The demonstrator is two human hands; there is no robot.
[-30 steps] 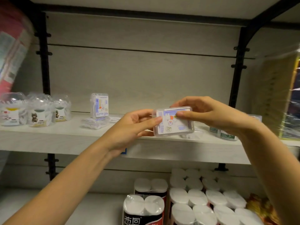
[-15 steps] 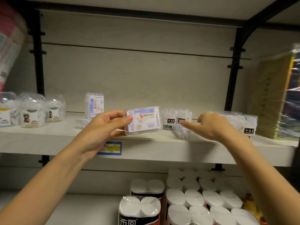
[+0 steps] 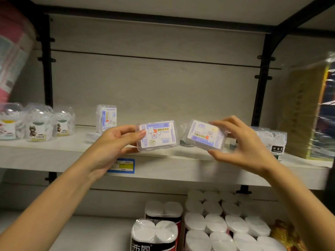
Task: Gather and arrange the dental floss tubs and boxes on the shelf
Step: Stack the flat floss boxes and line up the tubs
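Observation:
My left hand (image 3: 116,142) pinches a clear floss box with a purple-and-white label (image 3: 157,135) in front of the shelf (image 3: 54,156). My right hand (image 3: 243,144) grips a second box of the same kind (image 3: 205,135), tilted, just to its right. A third such box (image 3: 107,117) stands upright at the back of the shelf, with a flat clear pack (image 3: 92,137) lying before it. Domed clear floss tubs (image 3: 39,124) cluster at the shelf's left end. More clear floss packs with dark labels (image 3: 272,142) sit on the right, partly hidden by my right hand.
A blue-and-yellow price tag (image 3: 123,165) is on the shelf's front edge. Black uprights (image 3: 261,84) frame the bay. Wrapped yellowish goods (image 3: 308,115) fill the right end. Toilet-roll packs (image 3: 208,223) stand on the shelf below. A pink-and-white bag (image 3: 12,57) hangs at upper left.
My right hand reached to the shelf's right side and picked up a second floss box, now raised beside the first. My left hand keeps holding the first box.

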